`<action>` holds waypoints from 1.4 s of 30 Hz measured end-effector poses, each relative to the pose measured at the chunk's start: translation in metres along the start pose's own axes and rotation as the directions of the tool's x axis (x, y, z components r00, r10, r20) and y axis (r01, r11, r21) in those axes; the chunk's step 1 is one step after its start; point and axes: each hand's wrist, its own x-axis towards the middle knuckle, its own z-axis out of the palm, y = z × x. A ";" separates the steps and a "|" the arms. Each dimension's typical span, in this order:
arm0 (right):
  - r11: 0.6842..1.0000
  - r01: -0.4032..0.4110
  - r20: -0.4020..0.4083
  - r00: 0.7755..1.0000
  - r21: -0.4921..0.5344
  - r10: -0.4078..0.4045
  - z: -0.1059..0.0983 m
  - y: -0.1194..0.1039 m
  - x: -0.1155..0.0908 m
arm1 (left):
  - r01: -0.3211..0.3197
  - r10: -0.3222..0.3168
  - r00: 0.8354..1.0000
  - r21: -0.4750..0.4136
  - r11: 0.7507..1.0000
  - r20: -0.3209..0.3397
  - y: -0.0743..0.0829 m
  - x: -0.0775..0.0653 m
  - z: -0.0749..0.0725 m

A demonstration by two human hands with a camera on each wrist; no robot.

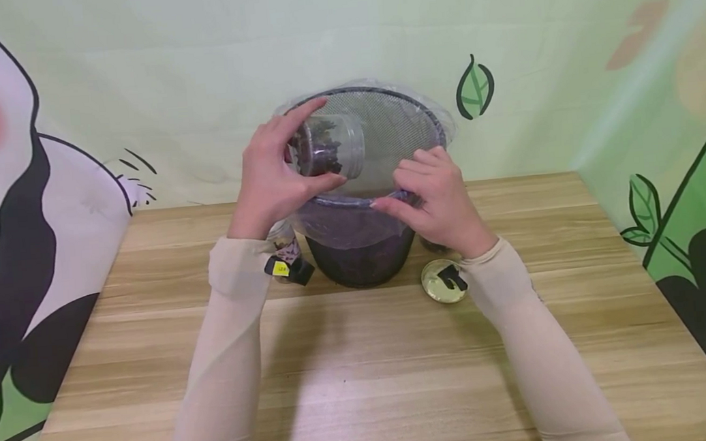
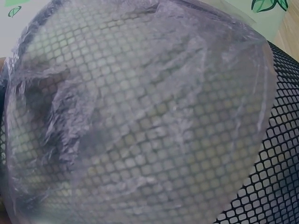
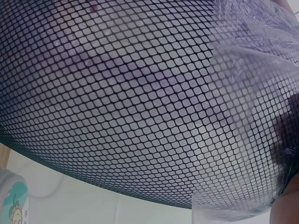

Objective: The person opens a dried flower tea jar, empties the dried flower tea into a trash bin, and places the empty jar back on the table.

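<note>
The left hand [image 1: 270, 175] grips a clear plastic jar [image 1: 326, 146] tipped over the black mesh bin [image 1: 361, 247]; the right hand [image 1: 440, 201] pinches the bin's rim just beneath the jar.

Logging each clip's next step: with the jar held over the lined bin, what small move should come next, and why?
Probably tip the jar further. The left hand holds it on its side, mouth over the bin, dark contents inside. The right hand pinches the rim and liner, which steadies the bin.
</note>
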 end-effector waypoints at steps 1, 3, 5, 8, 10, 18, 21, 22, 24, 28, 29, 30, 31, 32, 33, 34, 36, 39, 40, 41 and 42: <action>1.000 -0.001 0.000 1.000 0.001 0.001 0.000 0.000 0.000 | -0.001 0.001 1.000 -0.003 1.000 0.000 0.000 0.000 0.000; 1.000 -0.002 -0.001 1.000 0.005 0.002 0.000 0.000 0.000 | -0.002 0.002 1.000 -0.005 1.000 0.000 0.000 0.000 0.000; 1.000 -0.003 -0.006 1.000 0.009 0.003 0.000 0.000 0.000 | -0.003 0.003 1.000 -0.005 1.000 -0.001 0.000 0.000 0.000; 1.000 -0.001 -0.016 1.000 0.015 0.001 0.001 0.000 -0.001 | -0.001 0.001 1.000 -0.003 1.000 -0.001 0.001 0.000 0.000; 1.000 -0.001 -0.019 1.000 0.016 0.001 0.001 0.000 -0.001 | 0.000 0.000 1.000 -0.003 1.000 0.000 0.001 -0.001 0.000; 1.000 0.001 -0.016 1.000 0.011 -0.001 0.002 0.000 -0.001 | -0.012 0.012 1.000 -0.002 1.000 0.009 0.000 -0.001 0.000; 1.000 0.001 -0.019 1.000 0.015 -0.001 0.002 0.001 -0.001 | -0.015 0.015 1.000 -0.002 1.000 0.013 0.000 0.000 0.000; 1.000 0.002 -0.018 1.000 0.012 -0.002 0.002 0.001 -0.001 | -0.018 0.018 1.000 -0.001 1.000 0.014 0.000 0.000 0.000; 1.000 0.003 -0.018 1.000 0.010 -0.002 0.001 0.001 -0.001 | -0.024 0.024 1.000 0.007 1.000 0.017 0.000 0.000 0.000; 1.000 0.003 -0.015 1.000 0.004 -0.003 0.001 0.000 0.000 | 0.002 -0.002 1.000 0.006 1.000 0.014 0.001 0.000 0.000; 1.000 0.002 -0.015 1.000 0.004 -0.002 0.001 0.000 0.000 | 0.012 -0.012 1.000 -0.003 1.000 0.010 0.002 -0.001 0.000; 1.000 0.002 -0.015 1.000 0.003 -0.002 0.001 0.000 0.000 | 0.028 -0.028 1.000 -0.009 1.000 0.006 0.003 -0.001 0.000; 1.000 0.002 -0.016 1.000 0.003 -0.002 0.001 0.000 0.000 | 0.045 -0.045 0.999 -0.013 0.999 0.003 0.003 -0.001 0.000; 1.000 0.001 -0.016 1.000 0.003 -0.001 0.001 0.000 0.000 | 0.062 -0.062 0.998 -0.016 0.998 0.000 0.004 -0.002 0.000; 1.000 0.001 -0.017 1.000 0.003 -0.001 0.001 0.000 0.000 | 0.072 -0.072 0.997 -0.020 0.997 -0.002 0.004 -0.002 0.000; 1.000 0.000 -0.018 1.000 0.004 0.000 0.001 0.001 0.000 | 0.075 -0.075 0.997 -0.022 0.997 -0.003 0.005 -0.003 0.000; 1.000 0.000 -0.019 1.000 0.004 0.000 0.001 0.001 -0.001 | 0.084 -0.084 0.996 -0.017 0.996 0.000 0.005 -0.003 0.000; 1.000 -0.001 -0.016 1.000 0.008 0.002 0.001 0.000 -0.001 | 0.079 -0.079 0.997 -0.019 0.997 0.001 0.005 -0.003 0.000; 1.000 -0.002 -0.015 1.000 0.009 0.002 0.001 0.000 -0.001 | 0.075 -0.075 0.997 -0.021 0.997 0.001 0.005 -0.003 0.000; 1.000 -0.002 -0.013 1.000 0.010 0.003 0.001 0.000 0.000 | 0.071 -0.072 0.997 -0.021 0.997 0.000 0.004 -0.003 0.001; 1.000 -0.003 -0.012 1.000 0.011 0.003 0.000 0.000 -0.001 | 0.067 -0.067 0.998 -0.022 0.997 -0.002 0.004 -0.003 0.001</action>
